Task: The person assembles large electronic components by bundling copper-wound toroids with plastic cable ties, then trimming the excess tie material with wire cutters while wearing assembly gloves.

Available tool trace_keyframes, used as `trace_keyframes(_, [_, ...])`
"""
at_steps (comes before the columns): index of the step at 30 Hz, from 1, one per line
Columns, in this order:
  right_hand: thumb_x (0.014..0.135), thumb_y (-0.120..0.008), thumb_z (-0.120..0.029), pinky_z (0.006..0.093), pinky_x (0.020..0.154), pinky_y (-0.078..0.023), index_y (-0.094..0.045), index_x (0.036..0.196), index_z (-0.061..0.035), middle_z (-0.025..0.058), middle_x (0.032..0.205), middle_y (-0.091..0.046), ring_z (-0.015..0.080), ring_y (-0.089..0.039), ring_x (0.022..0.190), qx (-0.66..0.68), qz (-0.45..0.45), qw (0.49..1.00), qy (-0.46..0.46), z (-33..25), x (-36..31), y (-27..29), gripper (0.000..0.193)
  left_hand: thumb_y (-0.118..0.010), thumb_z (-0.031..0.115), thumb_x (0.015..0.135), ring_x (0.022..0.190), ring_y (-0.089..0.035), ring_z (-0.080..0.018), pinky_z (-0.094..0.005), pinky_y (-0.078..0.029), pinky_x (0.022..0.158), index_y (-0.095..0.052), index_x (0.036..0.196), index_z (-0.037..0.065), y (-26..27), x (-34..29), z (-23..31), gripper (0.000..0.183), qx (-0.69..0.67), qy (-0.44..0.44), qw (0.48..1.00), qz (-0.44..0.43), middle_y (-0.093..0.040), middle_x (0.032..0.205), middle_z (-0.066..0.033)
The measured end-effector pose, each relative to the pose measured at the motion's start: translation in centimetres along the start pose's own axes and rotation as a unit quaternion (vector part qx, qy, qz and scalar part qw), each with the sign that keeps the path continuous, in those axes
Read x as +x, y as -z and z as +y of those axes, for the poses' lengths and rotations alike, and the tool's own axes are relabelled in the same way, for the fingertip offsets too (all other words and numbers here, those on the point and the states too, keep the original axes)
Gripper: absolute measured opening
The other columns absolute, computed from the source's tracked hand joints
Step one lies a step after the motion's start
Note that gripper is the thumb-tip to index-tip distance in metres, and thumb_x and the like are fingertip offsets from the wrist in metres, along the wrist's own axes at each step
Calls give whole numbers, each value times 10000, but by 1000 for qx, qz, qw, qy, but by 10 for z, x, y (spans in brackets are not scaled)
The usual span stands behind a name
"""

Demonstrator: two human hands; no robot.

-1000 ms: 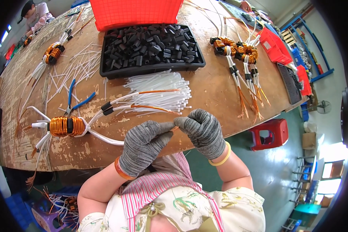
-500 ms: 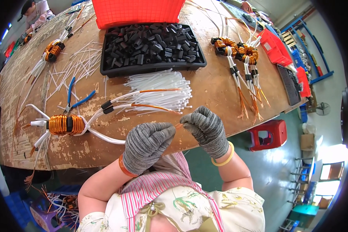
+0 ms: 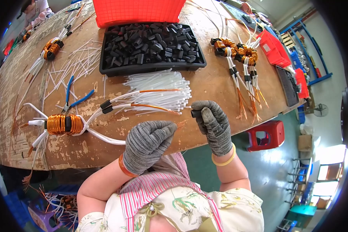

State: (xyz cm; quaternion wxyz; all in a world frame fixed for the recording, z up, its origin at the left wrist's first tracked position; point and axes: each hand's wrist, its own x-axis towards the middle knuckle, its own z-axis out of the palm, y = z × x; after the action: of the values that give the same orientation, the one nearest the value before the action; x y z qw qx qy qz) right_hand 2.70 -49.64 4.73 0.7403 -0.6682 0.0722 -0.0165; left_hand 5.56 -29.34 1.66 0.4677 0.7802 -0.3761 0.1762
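My gloved left hand is closed round the white-sleeved leads of a copper-wound ring coil lying on the table at the left. Frayed copper strands stick out past its fingertips. Just to the right of them, my gloved right hand pinches a short black tube, apart from the strands. Two more leads of the coil, ending in bare copper, lie farther off with black sleeves on them.
Beyond my hands lie a heap of white cable ties and a black tray full of black tubes. Blue-handled cutters rest near the coil. More coils lie far right; a red stool stands beside the table.
My right hand has drawn back from the copper strand tips and turned, so the black tube in its fingers now shows. My left hand keeps its grip on the leads.
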Motion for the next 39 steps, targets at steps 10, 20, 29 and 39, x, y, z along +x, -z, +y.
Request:
trace_keyframes(10, [949, -522, -255, 152, 533, -353, -597, 1059, -49, -8, 836, -624, 16, -443, 634, 3, -38, 999, -31, -3, 0, 0, 246, -710, 10, 711, 775, -653, -251, -325, -529, 683, -676, 974, 81, -3, 2, 0, 274, -7, 16, 1000, 2, -673, 897, -95])
trace_keyframes(20, [947, -516, -253, 183, 606, -417, -597, 1065, -45, 14, 890, -651, 49, -523, 713, -64, -48, 997, -16, 0, 2, -2, 252, -707, 3, 712, 791, -651, -254, -328, -528, 691, -670, 972, 77, -2, 1, -2, 273, -27, 23, 999, -4, -671, 916, -99])
trace_keyframes(29, [946, -516, -194, 214, 664, -458, -600, 1071, -36, 33, 915, -647, 87, -591, 830, -84, -108, 991, 7, -1, 5, -6, 217, -708, 4, 713, 789, -650, -254, -325, -526, 691, -668, 966, 66, -1, 2, -1, 264, -32, 30, 999, -22, -669, 913, -102])
trace_keyframes(39, [899, -566, -50, 278, 768, -495, -609, 1005, -8, 79, 889, -634, 154, -624, 836, -162, -140, 974, 78, 10, 10, -12, 122, -741, 11, 720, 741, -657, -198, -278, -522, 664, -666, 933, 56, -2, -3, -4, 229, -131, 103, 986, -4, -675, 866, -93])
